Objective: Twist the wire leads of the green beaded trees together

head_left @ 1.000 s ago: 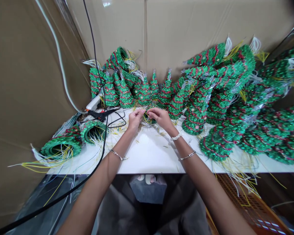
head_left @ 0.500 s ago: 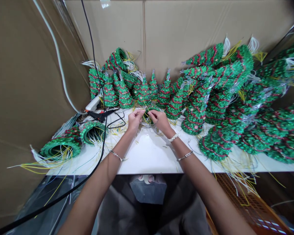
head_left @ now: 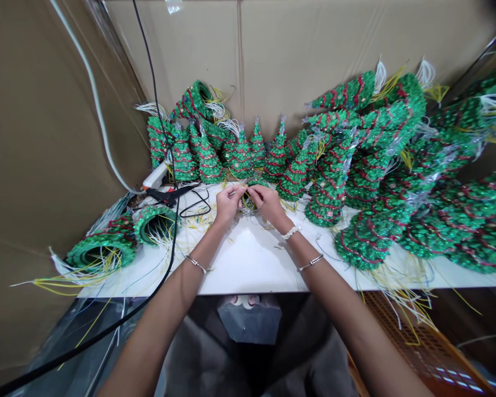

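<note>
My left hand (head_left: 226, 204) and my right hand (head_left: 265, 202) meet at the middle of the white table (head_left: 252, 264), fingers pinched on the thin yellow and white wires (head_left: 247, 202) of a small green glitter tree (head_left: 254, 183) lying between them. Most of that tree is hidden behind my fingers. Each wrist wears a thin metal bangle, and the right one also has a white bead bracelet.
Rows of green and red glitter cone trees (head_left: 240, 157) stand at the back, and a big heap (head_left: 397, 171) fills the right. Hollow cones (head_left: 155, 223) lie on their sides at left. A black tool (head_left: 167, 194) and a black cable (head_left: 169, 182) lie nearby. Cardboard walls surround the table.
Both hands have drawn slightly closer together and a little farther from me, still working the wires. The view has tilted up a touch.
</note>
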{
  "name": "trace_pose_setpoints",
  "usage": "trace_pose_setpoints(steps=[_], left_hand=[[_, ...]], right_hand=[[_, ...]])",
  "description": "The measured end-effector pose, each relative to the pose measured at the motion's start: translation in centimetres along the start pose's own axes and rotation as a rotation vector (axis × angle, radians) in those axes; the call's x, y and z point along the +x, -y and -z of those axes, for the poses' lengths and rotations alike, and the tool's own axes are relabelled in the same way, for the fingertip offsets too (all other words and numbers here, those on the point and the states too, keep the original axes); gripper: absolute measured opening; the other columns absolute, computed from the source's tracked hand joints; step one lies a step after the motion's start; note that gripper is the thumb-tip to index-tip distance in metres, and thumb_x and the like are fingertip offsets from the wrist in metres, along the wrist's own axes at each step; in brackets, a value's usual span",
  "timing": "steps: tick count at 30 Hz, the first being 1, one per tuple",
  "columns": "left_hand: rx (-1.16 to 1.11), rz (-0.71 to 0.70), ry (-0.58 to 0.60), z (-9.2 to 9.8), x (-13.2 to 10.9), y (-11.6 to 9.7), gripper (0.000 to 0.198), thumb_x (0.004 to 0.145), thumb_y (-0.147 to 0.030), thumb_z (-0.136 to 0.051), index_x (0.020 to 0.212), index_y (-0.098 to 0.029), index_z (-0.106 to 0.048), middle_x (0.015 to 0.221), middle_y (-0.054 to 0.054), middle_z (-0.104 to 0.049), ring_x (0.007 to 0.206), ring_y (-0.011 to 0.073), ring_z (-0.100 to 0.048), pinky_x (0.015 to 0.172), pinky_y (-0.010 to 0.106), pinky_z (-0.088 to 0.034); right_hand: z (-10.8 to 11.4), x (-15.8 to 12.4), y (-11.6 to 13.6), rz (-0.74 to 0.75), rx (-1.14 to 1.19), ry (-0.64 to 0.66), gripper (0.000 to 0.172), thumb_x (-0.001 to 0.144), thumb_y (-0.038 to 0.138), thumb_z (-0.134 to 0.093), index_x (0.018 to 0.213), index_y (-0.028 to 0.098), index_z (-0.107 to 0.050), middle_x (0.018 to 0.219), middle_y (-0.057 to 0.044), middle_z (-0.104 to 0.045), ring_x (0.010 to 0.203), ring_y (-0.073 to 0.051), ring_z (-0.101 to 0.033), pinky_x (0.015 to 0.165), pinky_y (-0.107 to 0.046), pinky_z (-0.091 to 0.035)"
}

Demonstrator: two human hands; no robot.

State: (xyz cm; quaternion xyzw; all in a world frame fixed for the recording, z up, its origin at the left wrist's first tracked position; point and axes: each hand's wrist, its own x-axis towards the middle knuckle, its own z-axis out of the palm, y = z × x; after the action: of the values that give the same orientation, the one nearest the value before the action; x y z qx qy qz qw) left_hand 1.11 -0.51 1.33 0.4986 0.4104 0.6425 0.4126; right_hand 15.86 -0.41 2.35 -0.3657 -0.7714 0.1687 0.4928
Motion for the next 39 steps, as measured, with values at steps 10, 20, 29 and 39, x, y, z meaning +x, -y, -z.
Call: trace_pose_setpoints(steps=[10, 20, 29, 39], left_hand=[[-0.047, 0.021, -0.028, 0.2, 0.3, 0.2, 0.038, 0.071, -0.051, -0.082, 0.08, -0.015, -0.075, 0.045, -0.005, -0.047, 0.042, 0.0071, -0.036, 0.044, 0.022, -0.028], [-0.093, 0.068, -0.042, 0.1, 0.2, 0.7, 0.038, 0.069, -0.05, -0.084, 0.079, -0.015, -0.072, 0.046, -0.006, -0.045, 0.043, 0.0066, -0.033, 0.043, 0.022, -0.023], [-0.146, 0.098, -0.098, -0.5, 0.0, 0.4, 0.039, 0.066, -0.049, -0.087, 0.078, -0.014, -0.072, 0.049, -0.005, -0.046, 0.045, 0.0057, -0.032, 0.043, 0.022, -0.021], [-0.177, 0.129, -0.105, -0.6, 0.0, 0.4, 0.033, 0.067, -0.043, -0.086, 0.077, -0.014, -0.072, 0.05, -0.006, -0.046, 0.046, 0.0061, -0.032, 0.044, 0.023, -0.021]], right_hand=[[0.5, 0.4, -0.6, 0.011, -0.008, -0.036, 0.022, 0.096, 0.035, -0.056, 0.086, 0.02, -0.068, 0.079, -0.004, -0.066, 0.066, -0.017, -0.055, 0.066, -0.029, -0.043], [0.1, 0.1, -0.2, -0.043, 0.074, -0.139, 0.023, 0.096, 0.04, -0.057, 0.09, 0.022, -0.07, 0.086, -0.006, -0.069, 0.075, -0.019, -0.06, 0.07, -0.032, -0.048], [-0.7, -0.4, 0.1, -0.015, 0.139, -0.102, 0.024, 0.096, 0.04, -0.056, 0.094, 0.022, -0.071, 0.093, -0.007, -0.07, 0.077, -0.019, -0.06, 0.073, -0.033, -0.049], [-0.7, -0.3, 0.2, -0.014, 0.131, -0.091, 0.021, 0.096, 0.036, -0.058, 0.093, 0.021, -0.073, 0.089, -0.006, -0.07, 0.076, -0.019, -0.06, 0.073, -0.032, -0.049]])
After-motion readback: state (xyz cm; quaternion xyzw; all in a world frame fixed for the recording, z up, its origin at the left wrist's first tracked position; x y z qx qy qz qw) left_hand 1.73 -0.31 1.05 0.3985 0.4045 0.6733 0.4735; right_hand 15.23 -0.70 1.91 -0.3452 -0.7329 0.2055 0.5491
